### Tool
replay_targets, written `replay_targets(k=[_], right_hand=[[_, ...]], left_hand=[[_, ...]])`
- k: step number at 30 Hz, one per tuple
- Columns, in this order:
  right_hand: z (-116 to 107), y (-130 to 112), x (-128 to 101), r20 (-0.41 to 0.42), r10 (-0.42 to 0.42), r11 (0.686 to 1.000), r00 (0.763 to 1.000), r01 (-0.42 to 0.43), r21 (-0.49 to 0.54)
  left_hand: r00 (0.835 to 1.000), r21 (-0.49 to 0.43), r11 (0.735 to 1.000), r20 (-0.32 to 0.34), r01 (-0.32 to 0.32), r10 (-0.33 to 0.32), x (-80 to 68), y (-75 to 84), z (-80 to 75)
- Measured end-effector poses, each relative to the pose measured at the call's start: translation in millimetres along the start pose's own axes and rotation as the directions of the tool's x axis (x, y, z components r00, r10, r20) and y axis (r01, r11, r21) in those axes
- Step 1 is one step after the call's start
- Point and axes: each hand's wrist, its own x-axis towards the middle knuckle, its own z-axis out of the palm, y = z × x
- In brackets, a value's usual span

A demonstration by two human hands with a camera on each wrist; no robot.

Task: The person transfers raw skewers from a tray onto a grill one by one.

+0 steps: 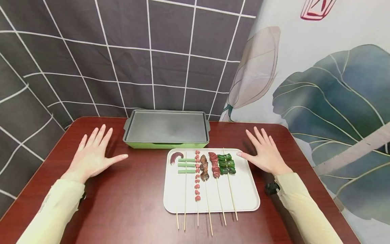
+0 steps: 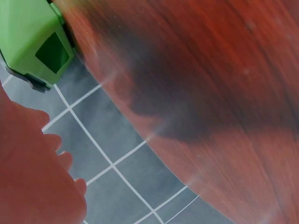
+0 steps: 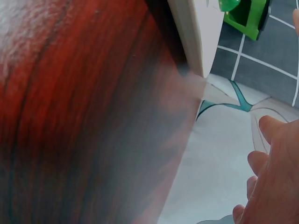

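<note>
A: Where are the hands?

B: Both lie flat on the counter [image 1: 131, 189], palms down. The left hand [image 1: 92, 152] has its fingers straight and spread, thumb pointing toward the middle. It holds nothing.

A: And the right hand?

B: The right hand [image 1: 265, 152] is spread the same way. Its thumb tip sits right at the right edge of the tray [image 1: 243, 193]; whether it actually touches, I cannot tell.

A: What is on the tray?

B: Skewers [image 1: 207, 176], side by side, food ends toward the far side, sticks pointing at the person and poking past the near rim. From the left: a curled tentacle piece [image 1: 176, 157], green stalks [image 1: 186, 165], a row of small red bits [image 1: 197, 179], brown meat [image 1: 204, 167], red meat [image 1: 214, 165] and green peppers [image 1: 226, 164].

A: Anything behind it?

B: A green grill [image 1: 166, 128] with a grey plate, just beyond the tray, between the two hands. The left wrist view shows its green corner [image 2: 32, 42] near the counter edge.
</note>
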Motion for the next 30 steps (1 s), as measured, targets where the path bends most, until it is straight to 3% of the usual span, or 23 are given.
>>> replay_targets(k=[21,30], right_hand=[[-0.1,-1.4,-15.7,0.012,-0.050,0.999,0.999,0.050,0.013],[0.0,-4.8,-23.7,0.001,-0.075,0.997,0.997,0.075,0.022]], left_hand=[[1.000,0.006,1.000,0.015,0.014,-0.014,-9.0,2.0,-7.0],[1.000,0.019,1.000,-0.012,0.009,-0.009,-5.3,4.8,-9.1]])
